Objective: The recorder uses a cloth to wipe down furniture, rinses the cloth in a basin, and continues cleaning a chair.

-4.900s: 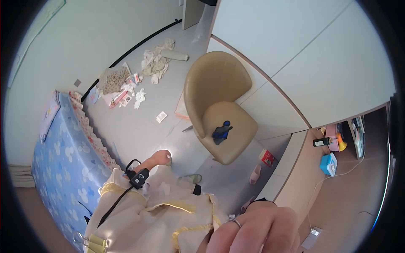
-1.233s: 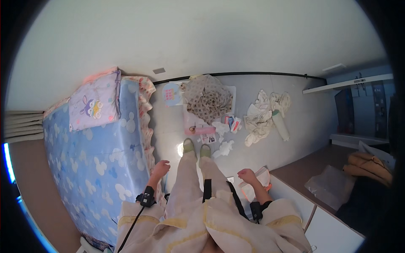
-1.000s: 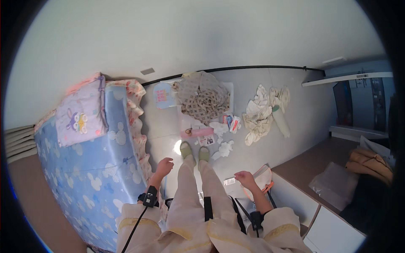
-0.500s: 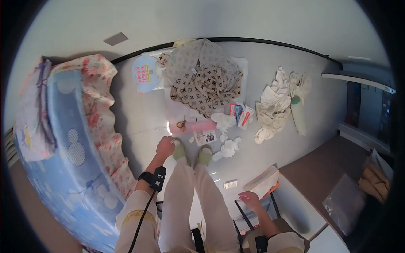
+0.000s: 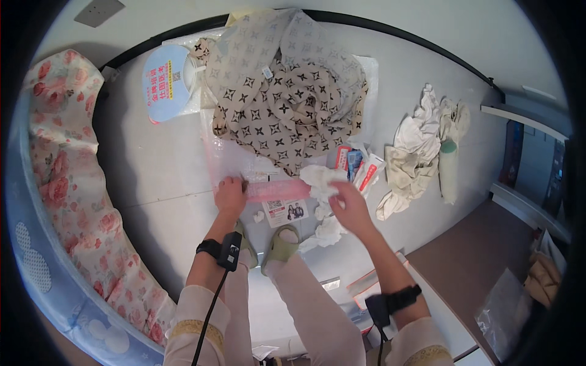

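My left hand (image 5: 231, 195) is down at the left end of a pink bubble-wrap strip (image 5: 274, 190). Its fingers are curled at a small brown item (image 5: 245, 185), mostly hidden by them. My right hand (image 5: 350, 207) is at the edge of a crumpled white tissue (image 5: 323, 179), thumb and fingers apart; a grip on it does not show. Between the hands, a printed card (image 5: 287, 212) with a photo lies beside the strip. More crumpled tissues (image 5: 326, 233) lie nearer to me. Red, white and blue packets (image 5: 360, 168) sit just beyond my right hand.
A large heap of patterned brown cloth (image 5: 293, 110) lies ahead, with a pale blue fan (image 5: 167, 84) to its left. Pale crumpled clothes (image 5: 412, 158) lie at right. A bed with a floral skirt (image 5: 73, 146) borders the left, a brown-topped cabinet (image 5: 455, 244) the right.
I have bent closer to the floor. My left hand has moved forward to the small brown item, and my right hand has come up from beside the chair to the tissues.
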The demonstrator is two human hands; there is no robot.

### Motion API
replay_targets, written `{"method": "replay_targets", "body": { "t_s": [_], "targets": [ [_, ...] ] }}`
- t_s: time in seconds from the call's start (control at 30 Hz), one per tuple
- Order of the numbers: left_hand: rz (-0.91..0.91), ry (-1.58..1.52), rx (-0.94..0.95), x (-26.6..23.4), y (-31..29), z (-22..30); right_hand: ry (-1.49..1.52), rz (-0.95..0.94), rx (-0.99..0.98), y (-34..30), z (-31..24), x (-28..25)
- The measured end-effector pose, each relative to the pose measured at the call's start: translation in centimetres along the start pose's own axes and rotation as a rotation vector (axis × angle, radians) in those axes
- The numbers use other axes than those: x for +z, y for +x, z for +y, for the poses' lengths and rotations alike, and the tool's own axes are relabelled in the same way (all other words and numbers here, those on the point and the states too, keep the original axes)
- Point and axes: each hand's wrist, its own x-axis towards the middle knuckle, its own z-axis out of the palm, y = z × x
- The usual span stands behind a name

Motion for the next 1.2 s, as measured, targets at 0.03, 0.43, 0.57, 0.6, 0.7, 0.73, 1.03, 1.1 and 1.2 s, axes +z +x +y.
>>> {"method": "replay_targets", "body": {
  "t_s": [0.03, 0.43, 0.57, 0.6, 0.7, 0.73, 1.03, 1.1, 1.2],
  "targets": [
    [-0.002, 0.000, 0.002, 0.5, 0.5, -0.3, -0.064, 0.064, -0.106, 2.8, 0.3, 0.5],
    [-0.027, -0.958, -0.021, 1.0, -1.2, -3.2, -0.239, -0.118, 0.076, 14.2, -0.9, 6.8],
    [-0.116, -1.248, 0.004, -0.7, -3.0, -2.2, -0.256, 0.266, -0.106, 11.7, -2.2, 6.6],
    [-0.200, -1.240, -0.057, -1.9, -3.5, -1.3, -0.197, 0.202, -0.087, 12.4, -2.1, 5.7],
    [-0.357, -1.223, -0.106, -3.0, -3.9, 1.7, -0.160, 0.214, -0.030, 14.5, 0.7, 4.2],
    [-0.406, -1.202, -0.127, -3.2, -4.0, 1.8, -0.150, 0.269, -0.003, 14.9, 0.8, 4.4],
    [-0.323, -1.727, -0.546, -7.6, -4.7, 3.7, 0.320, -0.061, 0.096, 5.4, -5.9, 5.3],
    [-0.324, -1.787, -0.551, -9.8, -5.1, 6.4, 0.568, -0.448, -0.001, -0.2, -7.7, 5.7],
    [-0.298, -1.456, -0.215, -11.7, -6.9, 9.0, 0.844, -1.068, -0.028, -7.3, -9.9, 2.5]
  ]
}}
